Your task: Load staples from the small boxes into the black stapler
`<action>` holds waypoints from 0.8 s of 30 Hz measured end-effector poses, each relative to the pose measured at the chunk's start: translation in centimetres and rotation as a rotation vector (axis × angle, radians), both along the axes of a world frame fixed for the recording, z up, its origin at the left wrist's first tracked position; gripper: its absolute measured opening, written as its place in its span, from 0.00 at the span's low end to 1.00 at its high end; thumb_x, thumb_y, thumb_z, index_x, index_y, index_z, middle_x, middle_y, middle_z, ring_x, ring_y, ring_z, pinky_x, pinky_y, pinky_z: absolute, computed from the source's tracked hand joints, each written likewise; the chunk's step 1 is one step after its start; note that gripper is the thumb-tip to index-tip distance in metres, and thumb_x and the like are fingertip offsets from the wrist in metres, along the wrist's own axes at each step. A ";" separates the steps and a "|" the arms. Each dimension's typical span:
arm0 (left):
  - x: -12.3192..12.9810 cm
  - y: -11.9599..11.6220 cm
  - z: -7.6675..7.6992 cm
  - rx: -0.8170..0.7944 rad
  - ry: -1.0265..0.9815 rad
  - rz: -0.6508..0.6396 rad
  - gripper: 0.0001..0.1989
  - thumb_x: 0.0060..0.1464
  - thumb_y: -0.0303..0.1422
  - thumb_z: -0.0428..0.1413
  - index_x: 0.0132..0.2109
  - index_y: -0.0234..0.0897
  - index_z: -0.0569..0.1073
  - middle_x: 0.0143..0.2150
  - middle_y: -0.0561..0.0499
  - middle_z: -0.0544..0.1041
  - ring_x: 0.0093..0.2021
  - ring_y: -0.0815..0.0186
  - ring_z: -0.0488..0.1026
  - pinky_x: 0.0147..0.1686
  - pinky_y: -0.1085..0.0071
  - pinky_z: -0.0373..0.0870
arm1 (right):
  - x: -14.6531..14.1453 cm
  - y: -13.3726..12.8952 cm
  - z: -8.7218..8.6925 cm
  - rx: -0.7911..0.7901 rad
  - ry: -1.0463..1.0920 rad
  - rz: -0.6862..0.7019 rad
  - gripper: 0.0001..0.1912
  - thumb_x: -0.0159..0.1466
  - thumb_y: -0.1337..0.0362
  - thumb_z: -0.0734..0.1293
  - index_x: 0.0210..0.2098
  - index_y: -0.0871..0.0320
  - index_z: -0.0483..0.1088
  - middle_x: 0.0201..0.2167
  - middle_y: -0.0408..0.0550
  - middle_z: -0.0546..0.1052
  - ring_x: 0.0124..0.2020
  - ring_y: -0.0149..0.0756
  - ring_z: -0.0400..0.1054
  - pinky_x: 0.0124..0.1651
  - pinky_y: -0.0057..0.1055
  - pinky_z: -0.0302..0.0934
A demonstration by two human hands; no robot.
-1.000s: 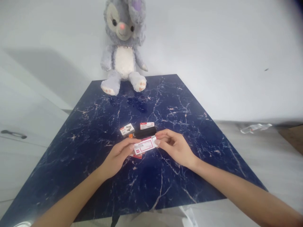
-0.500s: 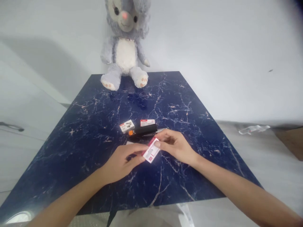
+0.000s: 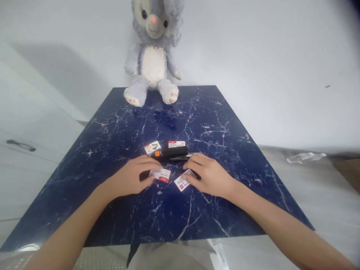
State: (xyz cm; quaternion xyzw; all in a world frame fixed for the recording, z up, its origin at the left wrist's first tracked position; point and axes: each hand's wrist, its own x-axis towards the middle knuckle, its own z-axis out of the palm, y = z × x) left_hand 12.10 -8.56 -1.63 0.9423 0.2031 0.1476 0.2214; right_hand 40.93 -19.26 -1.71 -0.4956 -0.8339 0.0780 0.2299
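My left hand (image 3: 138, 175) has its thumb and fingers closed around the left end of a small white-and-red box (image 3: 163, 175). Between the thumb and fingers of my right hand (image 3: 206, 174) is a second small white-and-red box (image 3: 181, 182), held low over or on the table; which of the two I cannot tell. Just beyond both hands lies a black stapler (image 3: 176, 152) with an orange end. Behind it are a white box with a dark picture (image 3: 152, 147) and a red-and-white box (image 3: 176, 144).
A grey plush toy (image 3: 153, 62) sits at the far edge of the dark blue marbled table (image 3: 219, 131), against the wall. A clear plastic item (image 3: 305, 157) lies on the floor at the right. A cabinet handle (image 3: 21, 145) shows on the left.
My left hand has let go of the box that both hands held, moved left and gripped another box. My right hand has lowered its box slightly. The view has shifted a little.
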 end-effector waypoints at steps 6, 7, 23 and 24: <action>1.2 -1.2 0.2 -0.050 -0.054 0.045 0.16 0.59 0.35 0.61 0.54 0.43 0.78 0.51 0.46 0.81 0.53 0.57 0.75 0.58 0.57 0.70 | -1.6 -0.4 -1.4 0.058 0.170 0.144 0.28 0.67 0.56 0.69 0.62 0.60 0.65 0.55 0.58 0.75 0.58 0.49 0.67 0.61 0.48 0.65; 1.4 -1.5 0.2 -0.058 -0.086 0.057 0.16 0.59 0.35 0.61 0.54 0.43 0.78 0.51 0.46 0.81 0.54 0.57 0.75 0.59 0.57 0.69 | -1.7 -0.5 -1.6 0.070 0.188 0.133 0.27 0.67 0.58 0.69 0.62 0.60 0.64 0.55 0.58 0.75 0.57 0.49 0.68 0.60 0.48 0.67; 2.8 -4.2 0.1 -0.682 -0.476 0.064 0.31 0.58 0.41 0.63 0.65 0.45 0.64 0.63 0.40 0.68 0.57 0.55 0.71 0.57 0.60 0.70 | -1.6 -1.2 -1.3 0.366 0.370 -0.016 0.07 0.66 0.63 0.70 0.44 0.54 0.75 0.26 0.44 0.77 0.27 0.34 0.70 0.33 0.34 0.67; 2.9 -4.4 0.2 -0.657 -0.489 0.035 0.36 0.54 0.43 0.66 0.66 0.45 0.63 0.65 0.39 0.65 0.60 0.53 0.70 0.59 0.58 0.68 | -1.7 -1.4 -1.2 0.394 0.340 0.022 0.07 0.66 0.64 0.70 0.44 0.54 0.75 0.26 0.44 0.76 0.27 0.35 0.70 0.33 0.35 0.67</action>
